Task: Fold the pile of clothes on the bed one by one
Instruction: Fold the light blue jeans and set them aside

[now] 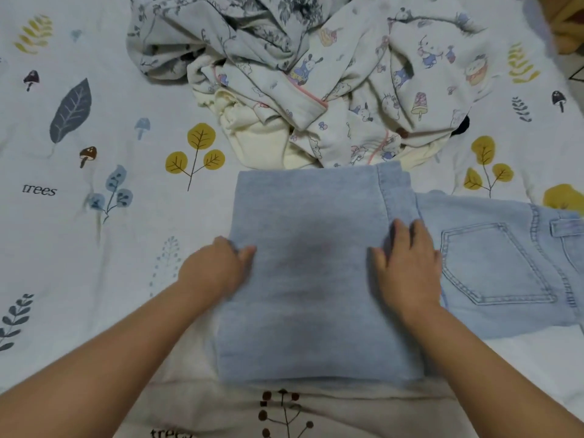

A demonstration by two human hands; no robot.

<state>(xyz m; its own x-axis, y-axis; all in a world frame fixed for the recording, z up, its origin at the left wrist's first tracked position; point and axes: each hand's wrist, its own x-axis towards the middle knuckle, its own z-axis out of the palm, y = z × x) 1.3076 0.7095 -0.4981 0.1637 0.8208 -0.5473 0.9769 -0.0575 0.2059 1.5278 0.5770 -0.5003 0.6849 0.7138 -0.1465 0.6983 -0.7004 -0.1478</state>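
1. The folded jeans (316,279) lie on the bed (79,248) between both hands, the unfolded seat and pocket trailing toward 3 o'clock.
2. Left hand (218,270) grips the fold's left edge, fingers curled under it.
3. Right hand (407,267) presses flat, fingers straight, nearer the loose part; I judge the next fold runs along that axis.
4. The unfolded pile (300,74) waits at 12 o'clock.

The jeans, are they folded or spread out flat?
Partly folded: the jeans legs are doubled over in front, the back-pocket end lying uncovered to the right.
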